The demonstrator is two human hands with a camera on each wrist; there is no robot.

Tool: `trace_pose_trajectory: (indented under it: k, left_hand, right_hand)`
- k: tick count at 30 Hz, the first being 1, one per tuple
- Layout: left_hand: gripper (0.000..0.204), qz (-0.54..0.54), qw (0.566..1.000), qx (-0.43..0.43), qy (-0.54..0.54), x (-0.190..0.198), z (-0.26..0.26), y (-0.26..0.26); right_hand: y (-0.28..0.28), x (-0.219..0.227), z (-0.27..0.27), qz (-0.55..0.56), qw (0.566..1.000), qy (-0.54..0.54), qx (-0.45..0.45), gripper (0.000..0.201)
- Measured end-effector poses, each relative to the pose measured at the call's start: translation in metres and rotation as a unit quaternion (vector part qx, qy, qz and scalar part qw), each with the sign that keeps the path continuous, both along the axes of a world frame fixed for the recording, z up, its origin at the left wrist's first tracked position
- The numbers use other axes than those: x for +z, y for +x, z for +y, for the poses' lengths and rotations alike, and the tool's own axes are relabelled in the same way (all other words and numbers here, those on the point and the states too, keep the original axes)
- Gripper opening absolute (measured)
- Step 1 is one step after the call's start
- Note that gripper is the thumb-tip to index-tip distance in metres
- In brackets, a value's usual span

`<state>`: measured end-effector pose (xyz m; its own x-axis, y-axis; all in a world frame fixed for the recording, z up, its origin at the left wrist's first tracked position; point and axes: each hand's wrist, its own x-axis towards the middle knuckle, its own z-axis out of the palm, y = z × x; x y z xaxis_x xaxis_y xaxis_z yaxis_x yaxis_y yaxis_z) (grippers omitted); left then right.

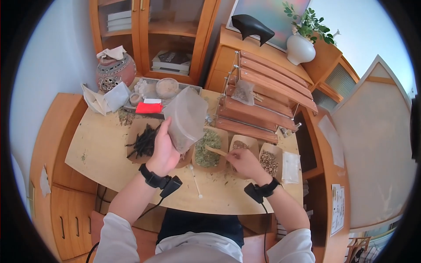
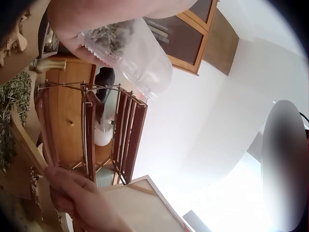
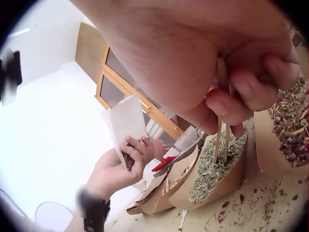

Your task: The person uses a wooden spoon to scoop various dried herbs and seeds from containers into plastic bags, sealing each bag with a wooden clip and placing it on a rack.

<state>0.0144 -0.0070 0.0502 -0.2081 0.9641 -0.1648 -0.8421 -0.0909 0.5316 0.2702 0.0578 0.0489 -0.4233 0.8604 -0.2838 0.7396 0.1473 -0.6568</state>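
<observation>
Head view: wooden tongs [image 1: 218, 151] have their tips at the green herbs [image 1: 207, 158]; long axis runs leftward and slightly away from the right hand [image 1: 246, 163], which pinches them and is nearer the herbs. Translucent bag [image 1: 186, 116], tilted, lies left of the tongs, gripped by the left hand [image 1: 163, 151] above the table [image 1: 228, 199].

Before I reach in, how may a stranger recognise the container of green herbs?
A row of brown paper containers crosses the light wooden table, nearer the viewer than the slatted rack. Find the container of green herbs, where wooden tongs in the right hand dip. Its filling is green; its neighbours look brown or reddish.
</observation>
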Motion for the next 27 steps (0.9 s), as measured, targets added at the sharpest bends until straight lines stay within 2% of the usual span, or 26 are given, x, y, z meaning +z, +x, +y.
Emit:
trace_pose_trajectory:
  k: [5,11,14,17,20,23,26,27]
  left_hand:
    - [0.046,-0.025,1.000,-0.008,-0.014,-0.010,0.014,0.007]
    - [0.045,-0.032,0.999,-0.025,-0.011,-0.009,0.015,0.012]
    - [0.046,-0.023,0.999,-0.031,-0.017,-0.016,0.011,0.011]
    - [0.048,-0.020,0.999,-0.039,-0.025,-0.018,0.006,0.010]
    - [0.049,-0.016,0.999,-0.032,-0.032,-0.019,0.001,0.010]
    - [0.050,-0.011,0.999,-0.045,-0.020,-0.028,0.001,0.008]
    - [0.051,0.004,0.999,-0.038,-0.019,-0.039,0.004,0.005]
    - [0.052,0.003,0.999,-0.039,-0.021,-0.040,0.005,0.006]
  right_hand:
    - [-0.004,-0.012,-0.006,-0.011,1.000,0.010,0.001,0.037]
    - [-0.001,-0.023,-0.003,0.032,0.998,0.053,0.003,0.034]
    - [0.005,-0.030,0.002,0.145,0.989,-0.035,-0.012,0.031]
    - [0.010,-0.031,0.004,0.196,0.971,-0.124,-0.057,0.028]
    - [0.012,-0.008,-0.001,0.214,0.954,-0.181,-0.105,0.027]
    - [0.020,0.009,0.000,0.234,0.942,-0.193,-0.142,0.026]
    - [0.020,0.042,-0.005,0.265,0.935,-0.162,-0.171,0.026]
    - [0.022,0.049,-0.002,0.253,0.948,-0.135,-0.141,0.025]
